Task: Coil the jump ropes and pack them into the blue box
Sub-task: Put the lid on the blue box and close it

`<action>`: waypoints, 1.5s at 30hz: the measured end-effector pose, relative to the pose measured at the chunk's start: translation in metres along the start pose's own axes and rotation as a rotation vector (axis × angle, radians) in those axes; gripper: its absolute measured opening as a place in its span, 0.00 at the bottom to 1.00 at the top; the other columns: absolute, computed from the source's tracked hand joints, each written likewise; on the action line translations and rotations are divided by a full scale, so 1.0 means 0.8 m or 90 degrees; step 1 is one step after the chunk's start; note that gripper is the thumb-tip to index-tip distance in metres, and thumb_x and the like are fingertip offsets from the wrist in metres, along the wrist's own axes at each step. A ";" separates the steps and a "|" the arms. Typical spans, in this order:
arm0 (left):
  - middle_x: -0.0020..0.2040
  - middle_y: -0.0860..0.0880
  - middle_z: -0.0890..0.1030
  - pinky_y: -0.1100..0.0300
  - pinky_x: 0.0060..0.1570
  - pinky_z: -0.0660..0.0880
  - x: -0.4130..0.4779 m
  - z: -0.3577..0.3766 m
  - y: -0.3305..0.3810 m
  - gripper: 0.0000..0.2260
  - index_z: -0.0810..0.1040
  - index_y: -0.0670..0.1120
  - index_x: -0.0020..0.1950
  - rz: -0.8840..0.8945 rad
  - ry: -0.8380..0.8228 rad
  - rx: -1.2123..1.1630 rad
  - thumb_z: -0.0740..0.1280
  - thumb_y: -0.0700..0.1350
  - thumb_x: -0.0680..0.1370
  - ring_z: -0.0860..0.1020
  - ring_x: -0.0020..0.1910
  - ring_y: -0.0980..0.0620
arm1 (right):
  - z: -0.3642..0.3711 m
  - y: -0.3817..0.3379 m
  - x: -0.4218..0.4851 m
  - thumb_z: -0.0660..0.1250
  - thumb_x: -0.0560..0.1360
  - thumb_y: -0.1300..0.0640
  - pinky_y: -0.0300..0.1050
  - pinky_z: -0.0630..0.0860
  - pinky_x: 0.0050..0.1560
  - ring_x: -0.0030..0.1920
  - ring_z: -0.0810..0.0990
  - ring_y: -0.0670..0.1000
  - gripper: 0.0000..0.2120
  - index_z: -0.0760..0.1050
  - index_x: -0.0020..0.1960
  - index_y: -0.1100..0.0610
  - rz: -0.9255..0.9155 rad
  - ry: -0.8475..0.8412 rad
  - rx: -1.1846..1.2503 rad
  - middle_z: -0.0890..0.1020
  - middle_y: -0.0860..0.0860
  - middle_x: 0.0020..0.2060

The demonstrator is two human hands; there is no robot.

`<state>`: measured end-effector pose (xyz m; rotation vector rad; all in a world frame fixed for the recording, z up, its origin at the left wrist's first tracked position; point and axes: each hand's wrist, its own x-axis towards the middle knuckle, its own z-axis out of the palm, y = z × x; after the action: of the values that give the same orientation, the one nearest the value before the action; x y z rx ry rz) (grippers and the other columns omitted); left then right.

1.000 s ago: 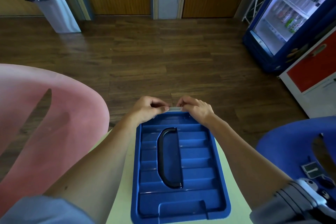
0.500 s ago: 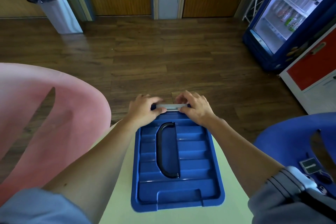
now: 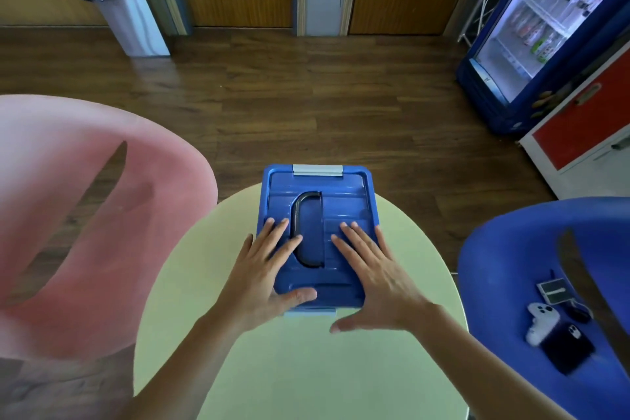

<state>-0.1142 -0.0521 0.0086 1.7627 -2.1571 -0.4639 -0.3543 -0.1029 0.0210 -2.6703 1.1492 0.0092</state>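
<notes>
The blue box (image 3: pixel 344 191) stands closed on the round pale green table (image 3: pixel 306 368), its lid carrying a black handle (image 3: pixel 299 215) folded flat. A grey latch (image 3: pixel 317 170) sits at the lid's far edge and another pale latch (image 3: pixel 308 312) shows at the near edge. My left hand (image 3: pixel 269 269) lies flat on the left side of the lid with straight fingers. My right hand (image 3: pixel 371 269) lies flat on the right side, thumb spread over the table. No jump rope is visible.
A pink chair (image 3: pixel 85 215) stands left of the table, a blue chair (image 3: pixel 545 283) right with a phone (image 3: pixel 567 348), a white controller (image 3: pixel 542 320) and a small card on its seat. A bin (image 3: pixel 122 0) and a drinks fridge (image 3: pixel 552 27) stand across the wooden floor.
Both hands have left the far grey latch and drawn back toward me; they now rest flat on the near half of the lid. The view has pulled back.
</notes>
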 end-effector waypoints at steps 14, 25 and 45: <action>0.74 0.43 0.68 0.37 0.60 0.69 -0.048 0.036 0.022 0.44 0.64 0.47 0.73 0.015 0.118 0.335 0.80 0.51 0.61 0.68 0.71 0.40 | 0.037 -0.023 -0.012 0.78 0.58 0.52 0.57 0.67 0.69 0.70 0.70 0.57 0.43 0.68 0.71 0.54 -0.033 0.206 -0.079 0.72 0.54 0.70; 0.57 0.46 0.70 0.48 0.49 0.66 -0.106 0.073 0.029 0.21 0.72 0.48 0.61 0.044 0.373 0.243 0.69 0.49 0.69 0.72 0.54 0.43 | 0.035 -0.019 -0.016 0.78 0.58 0.45 0.57 0.62 0.72 0.73 0.65 0.56 0.47 0.65 0.73 0.53 -0.031 0.161 -0.057 0.67 0.52 0.73; 0.44 0.45 0.80 0.53 0.32 0.76 -0.077 0.139 0.030 0.21 0.82 0.43 0.52 -0.101 0.082 0.189 0.81 0.44 0.62 0.79 0.41 0.43 | 0.036 0.007 -0.058 0.70 0.70 0.40 0.55 0.53 0.76 0.77 0.54 0.55 0.44 0.56 0.75 0.62 -0.019 0.236 0.154 0.61 0.56 0.75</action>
<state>-0.1724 0.0181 -0.0832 2.0684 -2.0899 -0.0627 -0.3881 -0.0670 -0.0040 -2.5329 1.1232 -0.6132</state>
